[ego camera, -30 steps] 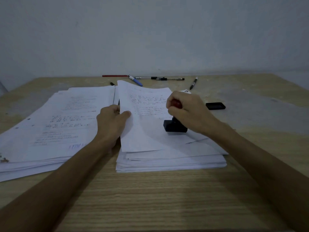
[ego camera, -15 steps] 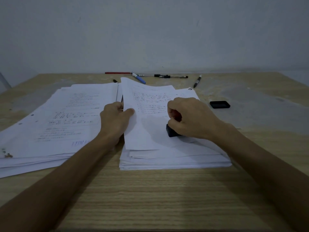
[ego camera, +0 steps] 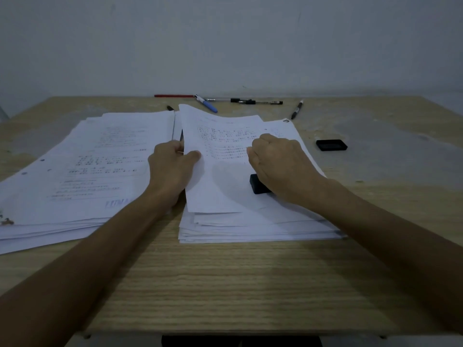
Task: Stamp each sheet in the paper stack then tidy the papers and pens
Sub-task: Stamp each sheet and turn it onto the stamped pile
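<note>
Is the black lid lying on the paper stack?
No, the lid lies on the bare table, right of the stack.

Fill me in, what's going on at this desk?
A person is stamping printed sheets. The right hand grips a black rubber stamp and presses it on the top sheet of the white paper stack on the right. The left hand pinches that sheet's left edge. A second, spread-out white paper pile lies to the left, its top page showing a blue stamp mark. Several pens and a black stamp lid lie on the wooden table beyond.
</note>
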